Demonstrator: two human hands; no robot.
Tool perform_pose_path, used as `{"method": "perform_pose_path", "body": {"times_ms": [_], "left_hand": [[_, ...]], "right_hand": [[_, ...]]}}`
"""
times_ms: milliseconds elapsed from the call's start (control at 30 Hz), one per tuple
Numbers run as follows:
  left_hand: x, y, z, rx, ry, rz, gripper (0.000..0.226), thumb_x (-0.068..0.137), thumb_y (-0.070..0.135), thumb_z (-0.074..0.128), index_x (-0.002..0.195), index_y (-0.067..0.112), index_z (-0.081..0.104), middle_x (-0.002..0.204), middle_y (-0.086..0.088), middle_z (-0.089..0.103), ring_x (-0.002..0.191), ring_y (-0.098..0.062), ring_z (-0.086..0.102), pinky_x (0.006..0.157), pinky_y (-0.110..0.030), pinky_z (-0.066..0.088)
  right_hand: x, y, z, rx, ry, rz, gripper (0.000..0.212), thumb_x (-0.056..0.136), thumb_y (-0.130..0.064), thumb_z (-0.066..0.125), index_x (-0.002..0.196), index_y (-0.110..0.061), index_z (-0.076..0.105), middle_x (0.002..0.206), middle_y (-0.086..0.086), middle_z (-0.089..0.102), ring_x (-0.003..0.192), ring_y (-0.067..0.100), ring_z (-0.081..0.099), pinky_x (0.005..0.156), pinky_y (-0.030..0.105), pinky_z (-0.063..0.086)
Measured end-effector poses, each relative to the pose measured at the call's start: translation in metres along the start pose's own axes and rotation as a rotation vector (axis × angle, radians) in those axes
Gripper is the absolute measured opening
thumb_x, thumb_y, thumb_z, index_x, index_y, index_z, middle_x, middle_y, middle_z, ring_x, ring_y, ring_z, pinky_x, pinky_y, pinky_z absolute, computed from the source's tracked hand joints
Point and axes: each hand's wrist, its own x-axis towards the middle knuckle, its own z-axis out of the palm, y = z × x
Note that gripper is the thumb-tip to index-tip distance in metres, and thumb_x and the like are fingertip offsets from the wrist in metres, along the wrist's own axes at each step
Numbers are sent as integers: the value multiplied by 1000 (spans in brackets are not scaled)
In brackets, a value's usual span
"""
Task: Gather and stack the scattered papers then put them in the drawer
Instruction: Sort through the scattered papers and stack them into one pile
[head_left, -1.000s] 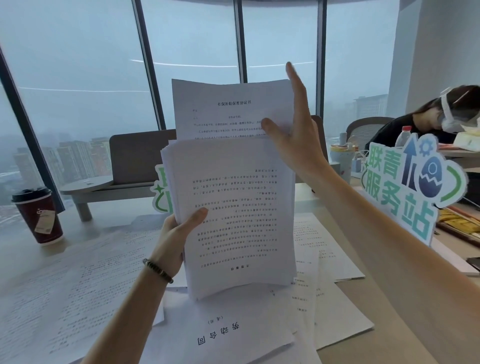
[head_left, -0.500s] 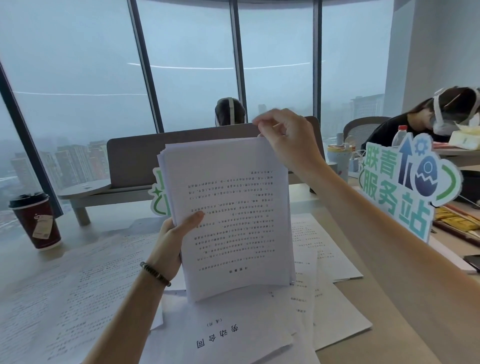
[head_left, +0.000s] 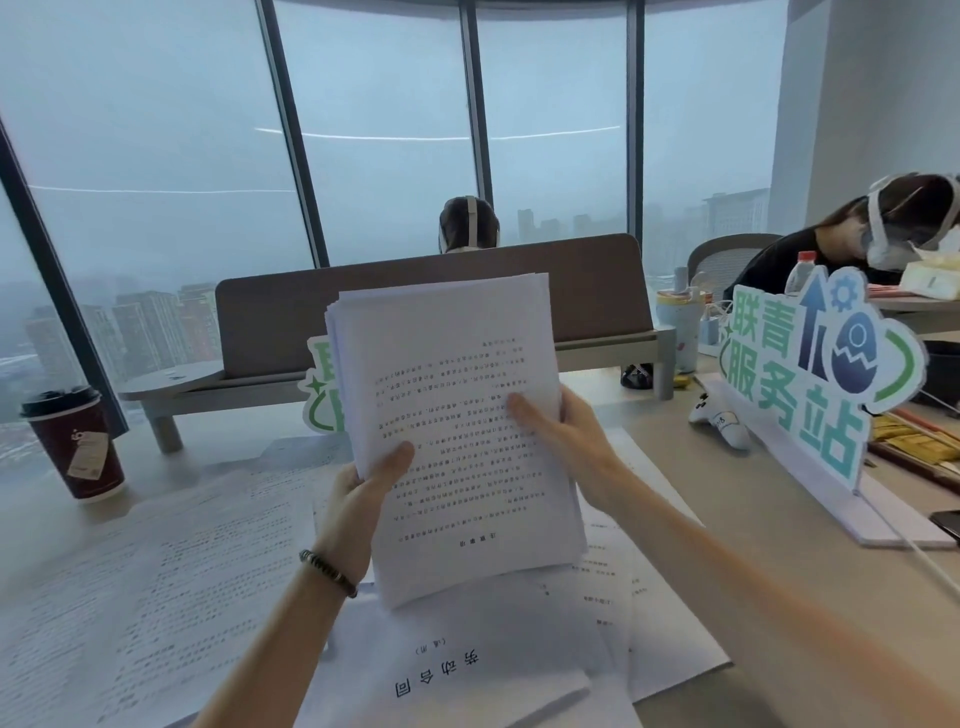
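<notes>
Head view shows the stack of papers (head_left: 457, 431) held upright above the tabletop (head_left: 769, 561), its printed face toward the person and its lower edge just over the loose sheets (head_left: 171, 571) that lie spread below. The left hand (head_left: 358, 499) has its grip closed on the stack's lower left edge, thumb across the front and fingers hidden behind. The right hand (head_left: 561, 436) pinches the right edge midway up, thumb on the front page. Holding both sides this way likely lets the person square the uneven top edges, which fan slightly at the upper left. More pages, one with a large heading (head_left: 441, 675), remain on the tabletop, so gathering looks unfinished. No drawer is in view. A coffee cup (head_left: 78, 447) stands at the far left, well apart from the stack, and a green sign (head_left: 810, 384) stands to the right.
</notes>
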Motion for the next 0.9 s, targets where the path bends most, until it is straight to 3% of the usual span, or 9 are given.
{"method": "perform_pose_path", "body": {"times_ms": [100, 167, 300, 500, 567, 733, 800, 900], "left_hand": [[-1, -3, 1, 44, 34, 17, 13, 90, 16, 65, 100, 11, 71, 95, -8, 77, 88, -27, 74, 67, -36, 60], [-2, -4, 0, 53, 41, 32, 13, 90, 13, 65, 101, 9, 71, 96, -9, 77, 88, -27, 74, 71, -41, 59], [-2, -8, -2, 67, 51, 35, 18, 86, 16, 70, 102, 9, 72, 97, -10, 76, 90, -29, 73, 76, -46, 58], [6, -2, 4, 180, 133, 88, 9, 89, 23, 68, 97, 21, 72, 90, 2, 77, 84, -19, 74, 67, -38, 60], [11, 1, 0, 177, 126, 18, 14, 86, 24, 71, 100, 20, 72, 94, -2, 77, 89, -25, 73, 75, -45, 60], [20, -8, -18, 44, -72, -316, 44, 77, 34, 75, 118, 21, 66, 111, -10, 73, 107, -33, 67, 97, -56, 48], [21, -18, -23, 88, -54, -366, 46, 78, 35, 75, 119, 19, 66, 112, -11, 73, 107, -34, 67, 96, -56, 49], [23, -28, -26, 246, -23, -392, 28, 88, 21, 69, 112, 7, 68, 105, -17, 74, 96, -38, 71, 87, -57, 54]], "right_hand": [[-1, 15, 7, -4, 44, 50, 41, 89, -42, 70, 122, -25, 53, 114, -1, 71, 94, 21, 73, 81, 45, 62], [-1, 21, 7, 0, 60, 41, 42, 89, -42, 69, 121, -24, 50, 114, -1, 70, 94, 21, 73, 81, 46, 62], [-9, 34, 3, -56, 82, 26, 33, 94, -35, 67, 120, -24, 50, 115, -4, 72, 94, 18, 74, 80, 45, 62], [-7, 19, 13, -254, 143, -3, 29, 96, -32, 64, 115, -23, 44, 115, -3, 67, 92, 18, 71, 78, 43, 63], [-7, 13, 16, -293, 135, 13, 32, 95, -32, 66, 117, -26, 44, 115, -5, 65, 94, 18, 70, 79, 40, 62], [-9, 15, 17, -220, 156, 214, 40, 87, -32, 75, 118, -26, 51, 113, -2, 68, 93, 21, 70, 83, 45, 61], [-10, 21, 18, -225, 134, 284, 42, 87, -32, 76, 120, -27, 51, 114, -1, 67, 95, 21, 69, 82, 42, 60], [-11, 23, 15, -282, 59, 325, 30, 94, -36, 67, 118, -24, 54, 116, 1, 67, 99, 23, 67, 86, 43, 58]]}}
